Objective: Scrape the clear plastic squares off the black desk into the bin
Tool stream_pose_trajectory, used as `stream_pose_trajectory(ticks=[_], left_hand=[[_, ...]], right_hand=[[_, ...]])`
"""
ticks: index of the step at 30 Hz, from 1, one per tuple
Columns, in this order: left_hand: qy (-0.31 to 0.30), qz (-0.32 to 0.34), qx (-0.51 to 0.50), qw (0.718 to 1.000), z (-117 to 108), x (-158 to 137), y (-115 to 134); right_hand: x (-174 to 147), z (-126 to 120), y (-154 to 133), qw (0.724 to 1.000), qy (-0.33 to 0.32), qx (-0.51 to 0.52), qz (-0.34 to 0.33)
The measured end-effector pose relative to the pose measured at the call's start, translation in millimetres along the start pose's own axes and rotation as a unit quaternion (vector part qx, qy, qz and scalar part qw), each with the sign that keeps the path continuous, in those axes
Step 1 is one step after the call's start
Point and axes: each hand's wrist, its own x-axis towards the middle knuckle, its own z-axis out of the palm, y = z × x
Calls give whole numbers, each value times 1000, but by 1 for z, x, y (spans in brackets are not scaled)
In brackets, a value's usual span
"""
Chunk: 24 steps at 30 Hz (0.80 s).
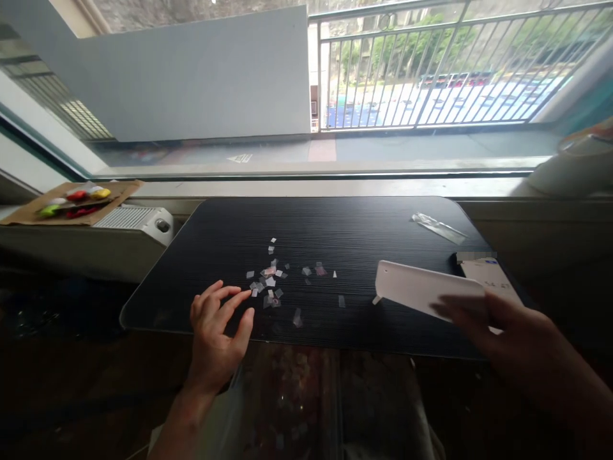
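i'm watching the left hand [215, 326] hang over the near side of the table [306, 220], fingers loosely spread and thumb apart, gripping nothing that i can make out. just beyond its fingertips lie the small scraps [271, 281], clear and whitish, heaped thickest there and thinning out toward the other side. the right hand [510, 326] pinches one end of a white board [421, 287], whose free end points toward the left hand, tilted over the table.

the scraps look light enough to skate off if the left hand swept too fast, and a few lie near the front edge, between the hands, where a careless push could drop them. thin clear ones may cling flat to the dark top and get missed. the phone [488, 275] sits right behind the board, so a swing of the right wrist might knock it; the clear wrapper [438, 228] beyond the right hand could blow about in a draught.

as for containers, beyond the left hand and off to its left, an open brown paper [117, 190] carries bright little packets [79, 195] on the radiator [127, 217]. below the table, between the hands, pale specks show in a dark patch [335, 396]; it's too dim to say whether that is a bin.
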Motion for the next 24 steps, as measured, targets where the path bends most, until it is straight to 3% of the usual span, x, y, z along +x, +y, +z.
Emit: stream_pose_trajectory(ticks=[3,5,8,14,18,24], left_hand=[[-20,15,-6,1000,-1,1,11],[-35,21,-4,999,-2,1,14],[-58,31,11,998,-1,-2,17],[-79,28,36,996,-4,-12,14],[-85,27,44,995,-12,-19,4],[-64,12,18,998,-8,-15,6]], right_hand=[[-9,-3,-4,999,-52,8,3],[-8,1,-11,999,-34,36,-1],[8,22,-22,994,-8,109,-25],[55,71,-33,983,-63,161,-62],[41,54,-20,987,-62,140,-42],[-5,10,8,986,-50,130,96]])
